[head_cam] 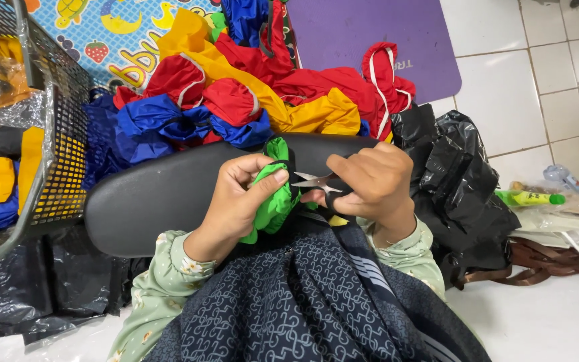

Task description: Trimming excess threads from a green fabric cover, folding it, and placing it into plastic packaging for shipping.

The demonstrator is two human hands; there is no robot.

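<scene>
My left hand (239,194) grips a bunched green fabric piece (273,201) with a black edge, held over my lap. My right hand (370,184) holds small thread snips (315,181), their metal blades pointing left at the black edge of the green fabric. Both hands work just in front of a black padded seat (149,201). The fingers hide part of the snips' handle.
A pile of red, blue and yellow fabric pieces (249,87) lies beyond the seat. A black wire basket (61,134) with yellow and blue items stands left. Black plastic bags (457,174) sit right, near a green-capped bottle (531,198) on white floor tiles.
</scene>
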